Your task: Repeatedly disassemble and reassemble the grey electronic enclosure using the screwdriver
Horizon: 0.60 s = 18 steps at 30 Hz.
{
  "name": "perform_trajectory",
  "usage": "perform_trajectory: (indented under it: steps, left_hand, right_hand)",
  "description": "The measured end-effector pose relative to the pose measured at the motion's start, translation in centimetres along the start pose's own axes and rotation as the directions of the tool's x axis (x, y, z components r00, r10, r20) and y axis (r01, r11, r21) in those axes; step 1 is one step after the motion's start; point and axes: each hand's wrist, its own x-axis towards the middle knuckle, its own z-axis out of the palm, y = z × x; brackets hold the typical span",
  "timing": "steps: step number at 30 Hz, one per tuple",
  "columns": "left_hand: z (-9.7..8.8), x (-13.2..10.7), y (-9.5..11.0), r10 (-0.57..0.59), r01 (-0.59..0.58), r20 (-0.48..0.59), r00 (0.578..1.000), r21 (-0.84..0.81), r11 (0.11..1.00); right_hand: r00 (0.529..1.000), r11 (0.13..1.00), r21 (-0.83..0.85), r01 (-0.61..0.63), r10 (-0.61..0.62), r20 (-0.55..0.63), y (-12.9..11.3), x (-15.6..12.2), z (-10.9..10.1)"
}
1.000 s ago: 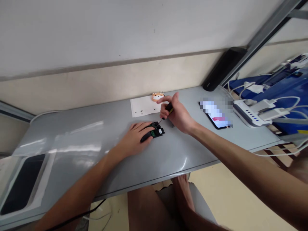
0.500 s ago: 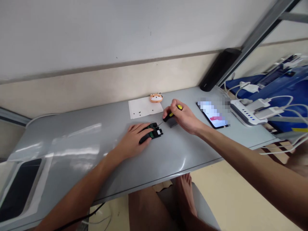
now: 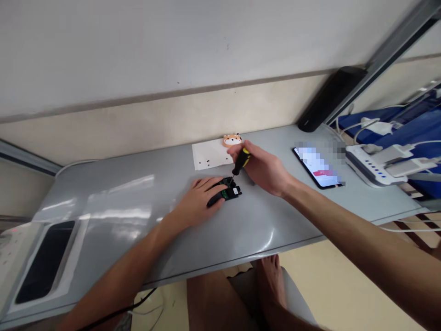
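My left hand [image 3: 203,198] grips an opened black computer mouse [image 3: 235,192] on the table, its fingers along both sides. Green circuit board and a small white label show inside the mouse. In my right hand [image 3: 263,165] is a black-and-yellow screwdriver [image 3: 241,161], held steeply with its shaft pointing down into the mouse. Whether the tip sits in a screw is too small to tell. A dark piece below my right hand is mostly hidden. Behind the mouse, several tiny dark screws [image 3: 208,161] lie on white paper [image 3: 213,149].
A shiba-face case [image 3: 231,139] stands at the paper's back edge. To the right are a lit phone [image 3: 319,170], a white power strip [image 3: 375,168] with plugs and a black cylinder [image 3: 330,99]. A dark-screened device [image 3: 46,259] lies at left on the grey table [image 3: 113,239].
The screwdriver has turned more upright, and its tip has come over the inside of the mouse. My left hand stays on the mouse. The whole view has shifted slightly.
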Motion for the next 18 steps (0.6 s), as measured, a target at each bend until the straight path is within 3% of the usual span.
perform_trajectory:
  steps: [5,10,18]
  left_hand:
    - [-0.1,0.0,0.1,-0.001,0.001,0.011,1.000,-0.014,1.000]
    - [-0.2,0.0,0.2,0.001,-0.001,0.025,1.000,-0.011,1.000]
    - [-0.2,0.0,0.1,0.012,-0.012,0.013,1.000,0.004,1.000]
  right_hand:
    - [1.000,0.992,0.125,-0.016,0.019,-0.024,0.4,0.6,0.3]
    - [0.994,0.997,0.072,0.039,-0.031,-0.109,0.9,0.7,0.3]
    - [0.998,0.990,0.138,-0.004,0.013,-0.066,0.4,0.3,-0.8]
